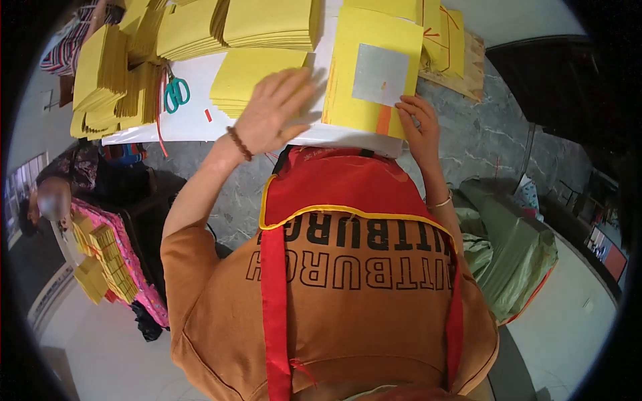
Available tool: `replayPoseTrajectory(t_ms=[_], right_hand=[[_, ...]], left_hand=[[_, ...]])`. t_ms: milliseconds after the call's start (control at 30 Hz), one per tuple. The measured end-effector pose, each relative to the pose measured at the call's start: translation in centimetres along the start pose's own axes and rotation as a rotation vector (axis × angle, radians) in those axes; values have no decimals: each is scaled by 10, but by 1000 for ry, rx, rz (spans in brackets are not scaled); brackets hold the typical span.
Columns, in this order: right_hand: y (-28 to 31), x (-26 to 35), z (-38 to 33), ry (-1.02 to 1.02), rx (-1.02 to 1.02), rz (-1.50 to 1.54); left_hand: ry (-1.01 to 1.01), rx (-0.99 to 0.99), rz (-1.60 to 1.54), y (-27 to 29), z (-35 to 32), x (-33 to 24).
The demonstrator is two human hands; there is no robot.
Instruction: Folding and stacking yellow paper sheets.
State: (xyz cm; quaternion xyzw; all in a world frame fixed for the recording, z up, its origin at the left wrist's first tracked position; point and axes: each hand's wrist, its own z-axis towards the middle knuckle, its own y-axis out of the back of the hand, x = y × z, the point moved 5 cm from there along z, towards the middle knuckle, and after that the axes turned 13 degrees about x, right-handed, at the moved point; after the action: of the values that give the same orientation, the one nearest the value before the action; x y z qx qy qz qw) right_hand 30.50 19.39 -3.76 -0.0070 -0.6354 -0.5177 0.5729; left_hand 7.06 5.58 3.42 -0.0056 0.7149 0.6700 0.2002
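A stack of yellow paper sheets (341, 67) with a silver square (381, 72) and an orange strip (384, 121) on its top sheet lies near the table's front edge. My right hand (421, 130) is at the right side of this stack, its bent thumb and fingertips closed on the paper's edge. My left hand (275, 110), fingers stretched out and thumb apart, holds nothing. It is over the near right part of a smaller fanned pile of yellow paper (251, 72), partly hiding it; whether it touches the paper I cannot tell.
Tall yellow paper stacks (271, 25) line the back and left of the white table (194, 127). Green-handled scissors (176, 93) and a small red strip (208, 115) lie at left. More bundles (453, 43) sit far right. Another person (73, 170) is at left.
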Motion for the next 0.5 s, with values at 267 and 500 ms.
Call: replayPoseTrajectory(t_ms=[267, 500], right_hand=[[1, -10, -1, -80, 43, 178], [-5, -26, -3, -248, 46, 608]], left_hand=[[-202, 102, -35, -47, 66, -41], [-178, 56, -502, -37, 80, -24]])
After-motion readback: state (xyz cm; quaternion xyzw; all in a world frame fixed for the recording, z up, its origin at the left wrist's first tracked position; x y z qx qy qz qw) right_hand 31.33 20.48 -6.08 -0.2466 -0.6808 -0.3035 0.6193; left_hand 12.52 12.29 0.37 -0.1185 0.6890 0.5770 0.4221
